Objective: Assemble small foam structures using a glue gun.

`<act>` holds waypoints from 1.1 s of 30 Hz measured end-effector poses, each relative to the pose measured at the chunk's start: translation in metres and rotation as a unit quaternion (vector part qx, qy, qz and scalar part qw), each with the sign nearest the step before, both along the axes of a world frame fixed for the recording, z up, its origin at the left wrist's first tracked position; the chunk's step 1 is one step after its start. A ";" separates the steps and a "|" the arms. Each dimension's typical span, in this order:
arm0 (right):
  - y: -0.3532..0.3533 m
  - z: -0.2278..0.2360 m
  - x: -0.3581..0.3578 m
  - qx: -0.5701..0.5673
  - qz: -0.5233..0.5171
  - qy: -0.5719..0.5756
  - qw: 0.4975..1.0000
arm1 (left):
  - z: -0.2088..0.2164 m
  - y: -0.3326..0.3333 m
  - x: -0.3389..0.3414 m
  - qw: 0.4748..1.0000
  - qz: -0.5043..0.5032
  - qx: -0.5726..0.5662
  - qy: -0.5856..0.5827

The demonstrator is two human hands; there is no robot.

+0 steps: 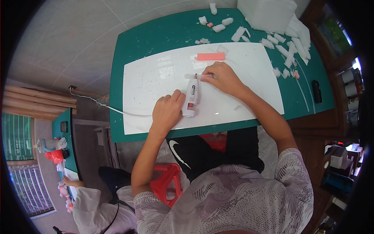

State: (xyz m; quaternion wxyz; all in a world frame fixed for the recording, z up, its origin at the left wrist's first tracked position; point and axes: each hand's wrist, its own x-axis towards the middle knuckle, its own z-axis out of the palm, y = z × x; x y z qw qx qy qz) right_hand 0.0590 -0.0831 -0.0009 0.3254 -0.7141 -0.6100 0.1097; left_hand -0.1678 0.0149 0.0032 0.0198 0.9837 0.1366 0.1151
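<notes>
My left hand [168,109] is closed on the handle of a white hot glue gun [192,93], whose nozzle points away from me over a white sheet [148,85]. Right at the nozzle lies a thin pale strip [189,76]; its material is hard to tell. My right hand [224,80] pinches its right end, fingers and thumb together. Just beyond sits a pink foam block [210,56], with a small whitish piece [222,49] behind its right end.
White foam scraps [219,28] and a large white foam block [268,15] lie on the green table mat [163,33]. A black object [316,91] is at the right edge. The gun's white cord [132,115] runs left. Another person [95,206] works at a side table.
</notes>
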 end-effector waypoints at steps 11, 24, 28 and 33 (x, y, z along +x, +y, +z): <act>-0.001 -0.001 -0.001 0.027 0.000 -0.017 0.999 | 0.001 0.001 0.001 1.000 -0.014 0.017 -0.022; 0.000 -0.003 0.001 0.029 0.000 -0.011 1.000 | 0.005 0.000 0.002 1.000 -0.013 0.019 -0.010; 0.000 -0.004 0.001 0.023 -0.001 -0.011 1.000 | 0.006 0.000 0.002 1.000 -0.012 0.017 -0.006; 0.000 -0.004 0.001 0.024 -0.004 -0.009 1.000 | 0.007 0.000 0.001 1.000 -0.011 0.017 0.000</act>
